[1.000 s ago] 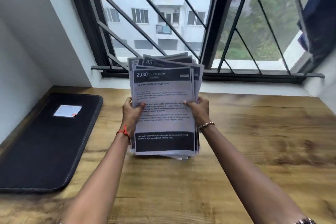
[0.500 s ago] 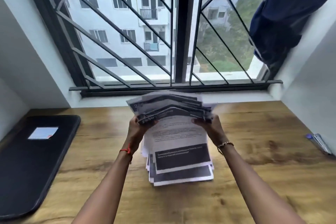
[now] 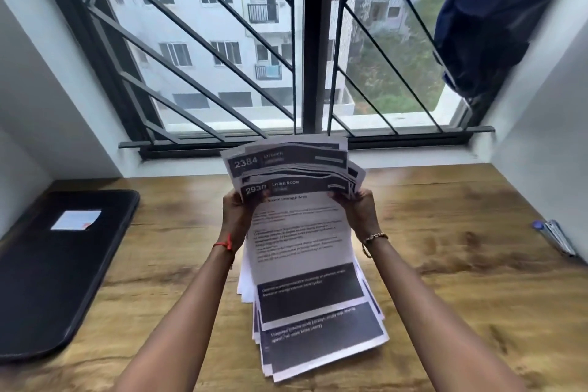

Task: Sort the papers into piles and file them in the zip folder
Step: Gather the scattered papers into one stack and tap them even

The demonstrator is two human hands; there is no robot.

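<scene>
Wooden desk [image 3: 461, 296] runs under a barred window [image 3: 222, 41], seen from the head camera, with white walls closing in on both sides.

Both hands hold one loose stack of papers [image 3: 302, 232] up over the middle of the desk. The left hand [image 3: 237, 213] grips the stack's left edge and the right hand [image 3: 359, 213] its right edge, both near the top of the front sheet. Thumbs press on the front and the fingers curl out of sight behind. Above the fingers the sheet tops splay out like a fan; two headers read 2384 and 2930. Below the wrists the lower ends slide apart in steps toward the desk, though I cannot tell whether they touch it. The sheets are too many and too overlapped to count.

One black zip folder [image 3: 47, 280] lies flat and shut at the left edge, well apart from the stack, with one white label [image 3: 76, 219] on top. At the far right lie pens [image 3: 556, 235], number unclear. A dark blue cloth [image 3: 496, 15] hangs at the window's right side.
</scene>
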